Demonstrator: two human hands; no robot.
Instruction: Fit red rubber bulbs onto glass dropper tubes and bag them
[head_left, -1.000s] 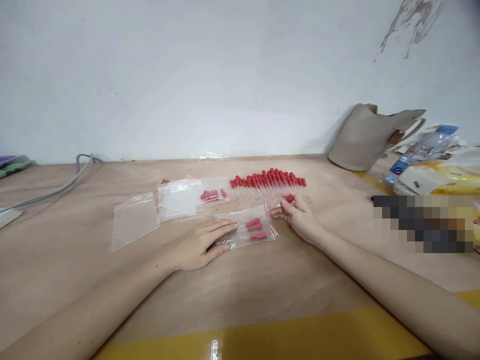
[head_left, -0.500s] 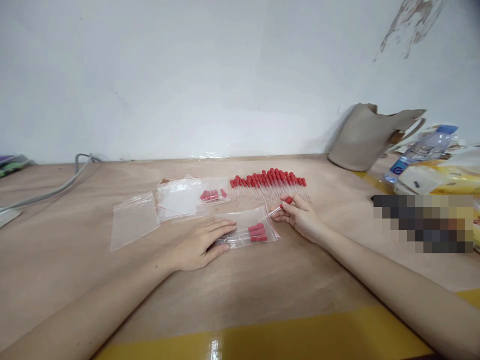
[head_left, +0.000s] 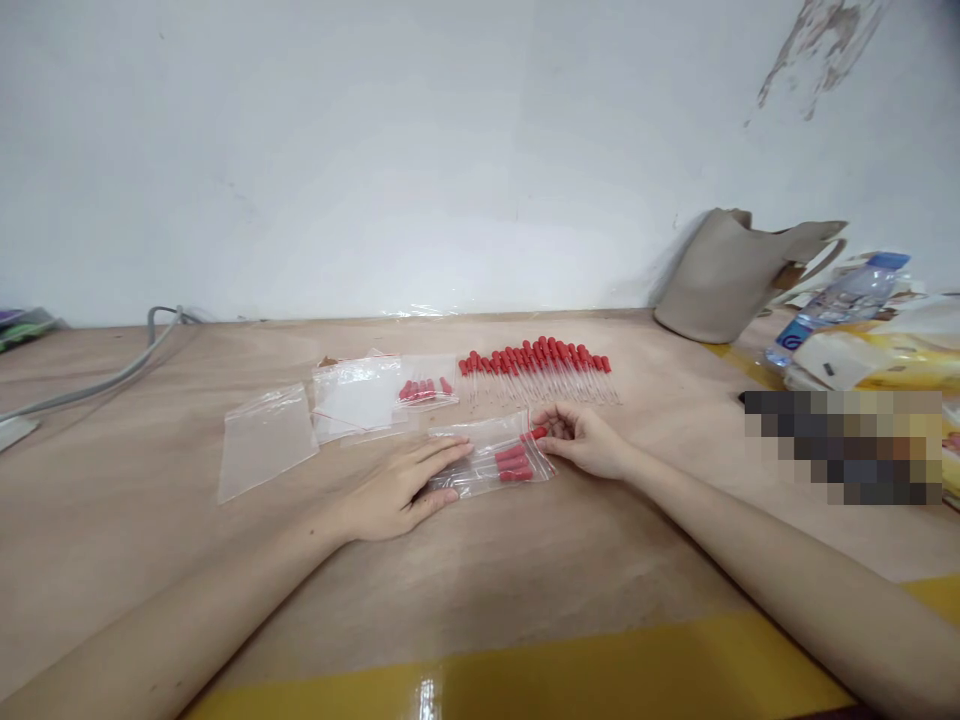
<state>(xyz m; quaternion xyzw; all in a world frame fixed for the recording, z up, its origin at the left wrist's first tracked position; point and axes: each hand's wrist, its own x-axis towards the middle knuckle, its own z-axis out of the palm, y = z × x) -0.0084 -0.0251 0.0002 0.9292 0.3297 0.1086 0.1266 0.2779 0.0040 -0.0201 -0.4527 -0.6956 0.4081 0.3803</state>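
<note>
A clear zip bag (head_left: 480, 452) lies flat on the table, its mouth towards the right. Inside it are three droppers with red bulbs (head_left: 514, 465), side by side. My left hand (head_left: 401, 488) rests with fingers outstretched on the bag's left end, pressing it down. At the mouth, my right hand (head_left: 583, 440) pinches the red bulb of another dropper (head_left: 535, 433), whose glass tube points left into the bag. Just behind lies a long row of loose red-bulbed droppers (head_left: 540, 362).
Behind my left hand lie a filled bag of droppers (head_left: 427, 385), a stack of white bags (head_left: 358, 390) and a flat clear bag (head_left: 268, 440). On the right stand a beige jug-shaped container (head_left: 724, 280) and a tilted water bottle (head_left: 840, 305). A grey cable (head_left: 112, 385) runs at left.
My right hand has moved left and slid the dropper into the bag's mouth, bulb near the opening. My left hand has stayed on the bag.
</note>
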